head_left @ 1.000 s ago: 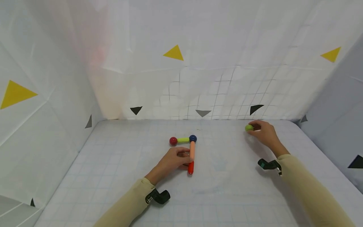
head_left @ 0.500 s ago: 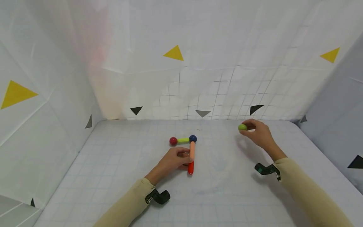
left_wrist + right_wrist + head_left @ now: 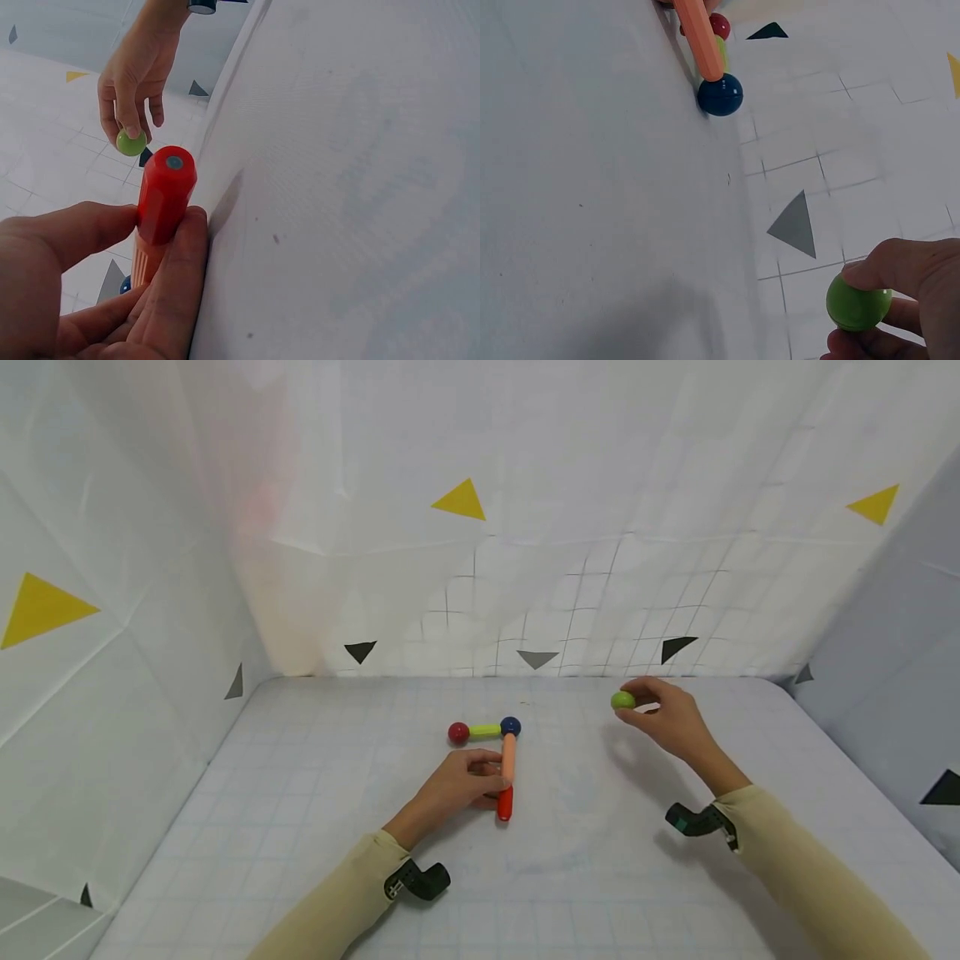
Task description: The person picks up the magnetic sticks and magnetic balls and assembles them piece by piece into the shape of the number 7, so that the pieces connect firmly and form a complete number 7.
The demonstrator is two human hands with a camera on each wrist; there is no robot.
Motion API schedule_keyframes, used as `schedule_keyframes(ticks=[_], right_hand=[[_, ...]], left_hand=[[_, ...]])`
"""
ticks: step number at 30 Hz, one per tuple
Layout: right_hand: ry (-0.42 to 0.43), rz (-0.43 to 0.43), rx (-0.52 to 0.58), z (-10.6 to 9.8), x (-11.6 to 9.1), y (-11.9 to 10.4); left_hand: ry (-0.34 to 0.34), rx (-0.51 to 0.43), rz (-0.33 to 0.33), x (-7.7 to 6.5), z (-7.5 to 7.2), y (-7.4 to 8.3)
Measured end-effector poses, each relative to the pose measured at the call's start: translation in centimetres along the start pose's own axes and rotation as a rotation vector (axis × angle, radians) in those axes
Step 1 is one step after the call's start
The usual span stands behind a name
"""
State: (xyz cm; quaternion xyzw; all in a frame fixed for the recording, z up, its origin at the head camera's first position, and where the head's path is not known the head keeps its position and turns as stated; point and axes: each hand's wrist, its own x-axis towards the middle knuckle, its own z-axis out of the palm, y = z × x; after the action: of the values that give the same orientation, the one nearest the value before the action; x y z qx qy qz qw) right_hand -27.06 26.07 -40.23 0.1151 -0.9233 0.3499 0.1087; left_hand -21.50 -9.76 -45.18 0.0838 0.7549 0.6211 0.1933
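My left hand (image 3: 459, 783) pinches a two-part rod between thumb and fingers: an orange rod (image 3: 508, 756) joined end to end with a red rod (image 3: 505, 804). The red rod's near end shows a small grey disc in the left wrist view. At its far end the orange rod meets a blue ball (image 3: 511, 727). From that ball a short yellow-green rod (image 3: 484, 730) runs left to a red ball (image 3: 458, 732). Off to the right, my right hand (image 3: 667, 714) holds a green ball (image 3: 859, 301) in its fingertips, above the table with its shadow below.
The white table (image 3: 360, 877) carries a faint grid. A white sheet wall (image 3: 585, 460) with yellow, black and grey triangles rises behind it, and side sheets stand left and right. Each sleeve bears a dark wrist camera (image 3: 420, 881).
My right hand has moved left with the green ball, nearer to the joined rods. The left hand and the joined pieces have stayed in place.
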Motion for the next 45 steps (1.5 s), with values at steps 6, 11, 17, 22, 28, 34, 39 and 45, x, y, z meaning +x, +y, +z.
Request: schedule_keyframes(ticks=[6, 11, 17, 22, 28, 34, 39, 45], right_hand=[[-0.006, -0.023, -0.008, 0.6, -0.3, -0.7], [-0.019, -0.018, 0.008, 1.0, -0.4, -1.2], [-0.028, -0.026, 0.022, 1.3, -0.7, -2.0], [-0.037, -0.033, 0.026, 1.3, -0.9, -2.4], [-0.038, -0.040, 0.024, 1.7, -1.1, -2.6], [-0.037, -0.055, 0.030, 2.0, -1.3, -3.0], [-0.046, -0.067, 0.039, 2.3, -1.5, -3.4], [-0.050, -0.092, 0.047, 2.8, -1.7, -3.7]], left_hand=[[-0.008, -0.029, 0.000, 0.0, 0.1, 0.0], [0.005, -0.009, -0.003, 0.1, 0.1, 0.0], [0.014, 0.019, 0.005, 0.1, 0.0, -0.1], [0.013, 0.012, 0.008, 0.0, 0.0, -0.1], [0.013, 0.020, 0.004, -0.1, 0.0, 0.0], [0.020, 0.054, 0.006, -0.1, 0.0, 0.0], [0.024, 0.071, 0.004, 0.0, -0.1, -0.1], [0.017, 0.049, 0.008, 0.1, -0.1, -0.1]])
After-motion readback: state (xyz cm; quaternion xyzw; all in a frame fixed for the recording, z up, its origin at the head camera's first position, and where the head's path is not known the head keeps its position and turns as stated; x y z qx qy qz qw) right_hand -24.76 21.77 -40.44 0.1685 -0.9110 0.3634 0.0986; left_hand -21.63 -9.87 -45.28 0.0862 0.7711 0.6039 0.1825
